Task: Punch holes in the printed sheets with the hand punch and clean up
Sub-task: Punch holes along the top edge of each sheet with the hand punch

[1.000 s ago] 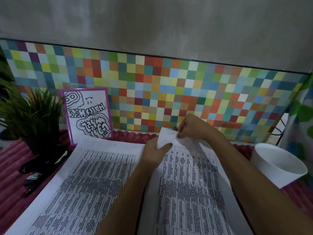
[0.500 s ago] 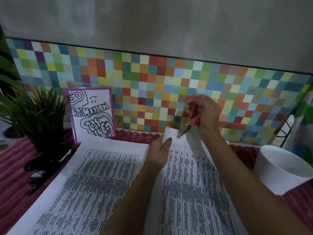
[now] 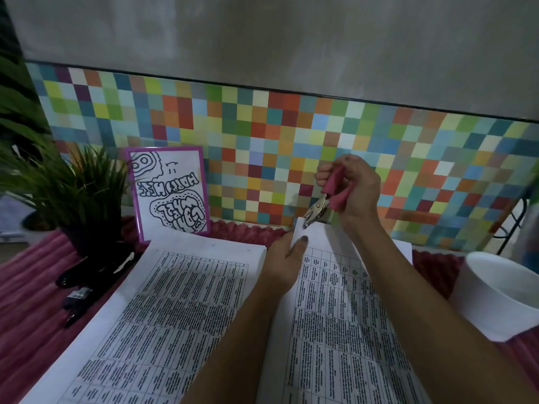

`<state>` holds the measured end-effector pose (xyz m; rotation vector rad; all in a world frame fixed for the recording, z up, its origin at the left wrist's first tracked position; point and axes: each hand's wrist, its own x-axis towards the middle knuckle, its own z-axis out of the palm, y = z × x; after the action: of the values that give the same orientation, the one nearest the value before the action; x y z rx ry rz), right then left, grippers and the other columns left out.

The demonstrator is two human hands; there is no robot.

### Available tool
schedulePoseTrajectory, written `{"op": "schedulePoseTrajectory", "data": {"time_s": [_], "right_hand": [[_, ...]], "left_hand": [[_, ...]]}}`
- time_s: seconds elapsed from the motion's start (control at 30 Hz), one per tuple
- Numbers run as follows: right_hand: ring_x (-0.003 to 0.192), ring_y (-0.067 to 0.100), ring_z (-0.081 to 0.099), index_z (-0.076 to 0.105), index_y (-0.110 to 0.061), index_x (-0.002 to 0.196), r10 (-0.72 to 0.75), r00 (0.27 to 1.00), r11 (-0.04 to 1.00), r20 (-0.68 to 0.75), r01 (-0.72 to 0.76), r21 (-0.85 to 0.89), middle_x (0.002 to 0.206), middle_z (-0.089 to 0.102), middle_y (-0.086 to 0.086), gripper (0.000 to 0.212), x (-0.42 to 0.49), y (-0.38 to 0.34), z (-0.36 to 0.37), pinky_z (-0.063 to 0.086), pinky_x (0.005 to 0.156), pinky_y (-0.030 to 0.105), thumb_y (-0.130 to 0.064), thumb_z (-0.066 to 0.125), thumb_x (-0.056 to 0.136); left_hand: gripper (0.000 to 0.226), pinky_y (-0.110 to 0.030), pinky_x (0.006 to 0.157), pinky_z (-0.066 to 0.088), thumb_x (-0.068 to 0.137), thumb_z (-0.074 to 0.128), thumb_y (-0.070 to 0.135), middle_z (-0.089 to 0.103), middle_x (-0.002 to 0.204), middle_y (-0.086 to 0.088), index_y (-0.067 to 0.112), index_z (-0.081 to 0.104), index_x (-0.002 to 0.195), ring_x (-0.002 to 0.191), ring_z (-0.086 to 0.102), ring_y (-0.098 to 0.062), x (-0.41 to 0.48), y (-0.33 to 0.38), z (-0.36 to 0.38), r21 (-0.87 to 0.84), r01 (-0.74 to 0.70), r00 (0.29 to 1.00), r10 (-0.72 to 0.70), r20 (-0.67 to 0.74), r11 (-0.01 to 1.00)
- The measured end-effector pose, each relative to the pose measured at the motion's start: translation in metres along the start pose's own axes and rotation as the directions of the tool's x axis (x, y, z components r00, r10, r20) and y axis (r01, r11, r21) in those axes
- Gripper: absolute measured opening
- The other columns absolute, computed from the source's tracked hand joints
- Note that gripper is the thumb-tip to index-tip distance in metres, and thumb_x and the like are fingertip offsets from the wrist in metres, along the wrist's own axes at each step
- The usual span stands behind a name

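While my right hand (image 3: pixel 353 188) curls round the pink handles of the hand punch (image 3: pixel 323 202), just right of the frame's centre, the punch's metal head points down and left and meets the top corner of the printed sheet (image 3: pixel 335 301). My left hand (image 3: pixel 287 258) pinches that same corner just below the punch, thumb on top of the paper. This sheet runs down to the lower right of the frame. A second printed sheet (image 3: pixel 175 301) lies beside it, filling the lower left. Both rest on a pink ribbed mat (image 3: pixel 26 287). At the right edge stands a white cup (image 3: pixel 501 295). At the left, a potted plant (image 3: pixel 73 193) stands beside a purple-framed drawing (image 3: pixel 169 193) that leans on the multicoloured tiled wall (image 3: pixel 262 135). I cannot identify the black objects (image 3: pixel 87 275) below the plant.
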<state>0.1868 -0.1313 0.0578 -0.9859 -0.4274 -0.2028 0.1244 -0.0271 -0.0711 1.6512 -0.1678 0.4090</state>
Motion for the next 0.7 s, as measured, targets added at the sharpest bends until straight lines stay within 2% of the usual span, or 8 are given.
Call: {"op": "schedulePoseTrajectory", "data": {"time_s": [0.1, 0.2, 0.27, 0.37, 0.5, 0.6, 0.7], "right_hand": [[0.054, 0.027, 0.055, 0.059, -0.003, 0.074, 0.026, 0.999, 1.000, 0.030, -0.025, -0.019, 0.067, 0.060, 0.019, 0.013, 0.000, -0.003, 0.006, 0.049, 0.054, 0.029, -0.014, 0.053, 0.074], [0.049, 0.025, 0.053, 0.058, -0.002, 0.074, 0.059, 0.997, 0.996, 0.047, -0.056, -0.062, 0.061, 0.060, 0.015, 0.015, 0.001, -0.003, 0.011, 0.047, 0.049, 0.026, -0.016, 0.052, 0.072], [0.048, 0.024, 0.052, 0.057, -0.002, 0.075, 0.079, 0.995, 0.992, 0.053, -0.073, -0.107, 0.061, 0.060, 0.014, 0.017, 0.001, -0.002, 0.014, 0.046, 0.047, 0.025, -0.018, 0.052, 0.071], [0.046, 0.024, 0.050, 0.058, -0.004, 0.072, 0.081, 0.996, 0.987, 0.039, -0.074, -0.146, 0.060, 0.059, 0.015, 0.018, 0.002, 0.001, 0.015, 0.045, 0.047, 0.027, -0.020, 0.051, 0.071], [0.044, 0.024, 0.049, 0.060, -0.005, 0.068, 0.057, 0.998, 0.985, 0.016, -0.054, -0.163, 0.058, 0.059, 0.014, 0.019, 0.004, 0.002, 0.016, 0.044, 0.045, 0.027, -0.020, 0.050, 0.074], [0.041, 0.022, 0.047, 0.058, -0.004, 0.067, 0.048, 0.999, 0.986, -0.005, -0.048, -0.162, 0.054, 0.058, 0.011, 0.020, 0.004, 0.004, 0.016, 0.042, 0.042, 0.025, -0.015, 0.048, 0.081], [0.039, 0.022, 0.043, 0.056, -0.007, 0.062, 0.054, 0.997, 0.985, -0.057, -0.063, -0.162, 0.052, 0.055, 0.011, 0.020, 0.007, 0.007, 0.014, 0.037, 0.042, 0.025, -0.019, 0.051, 0.078]], "left_hand": [[0.039, -0.043, 0.067, 0.048, 0.092, 0.045, 0.048, 0.061, 0.087, -0.031, 0.018, 0.064, 0.109, 0.074, 0.055, -0.016, 0.001, -0.003, 0.000, 0.021, -0.014, 1.000, 0.014, 0.008, 1.000], [0.036, -0.034, 0.071, 0.043, 0.093, 0.045, 0.048, 0.061, 0.083, -0.025, 0.021, 0.063, 0.109, 0.076, 0.053, -0.014, 0.003, -0.006, 0.000, 0.039, -0.028, 1.000, 0.028, -0.003, 0.999], [0.038, -0.033, 0.070, 0.040, 0.093, 0.045, 0.047, 0.058, 0.078, -0.017, 0.016, 0.063, 0.107, 0.074, 0.050, -0.013, 0.003, -0.007, 0.000, 0.041, -0.027, 1.000, 0.027, -0.003, 0.999], [0.036, -0.034, 0.067, 0.041, 0.095, 0.046, 0.045, 0.057, 0.080, -0.028, 0.016, 0.063, 0.109, 0.070, 0.050, -0.014, 0.003, -0.008, 0.000, 0.039, -0.041, 0.999, 0.040, 0.012, 0.998], [0.031, -0.037, 0.067, 0.045, 0.096, 0.047, 0.038, 0.059, 0.078, -0.024, 0.014, 0.064, 0.108, 0.070, 0.051, -0.014, 0.003, -0.007, 0.000, 0.043, -0.035, 0.999, 0.034, 0.017, 0.998], [0.031, -0.033, 0.066, 0.041, 0.096, 0.047, 0.037, 0.053, 0.072, -0.020, 0.012, 0.063, 0.104, 0.068, 0.047, -0.013, 0.001, -0.006, 0.000, 0.037, -0.043, 0.998, 0.042, 0.039, 0.998], [0.036, -0.034, 0.075, 0.041, 0.093, 0.046, 0.045, 0.062, 0.086, -0.023, 0.017, 0.063, 0.105, 0.079, 0.052, -0.013, 0.001, -0.006, 0.001, 0.037, -0.011, 0.999, 0.010, 0.051, 0.999]]}}
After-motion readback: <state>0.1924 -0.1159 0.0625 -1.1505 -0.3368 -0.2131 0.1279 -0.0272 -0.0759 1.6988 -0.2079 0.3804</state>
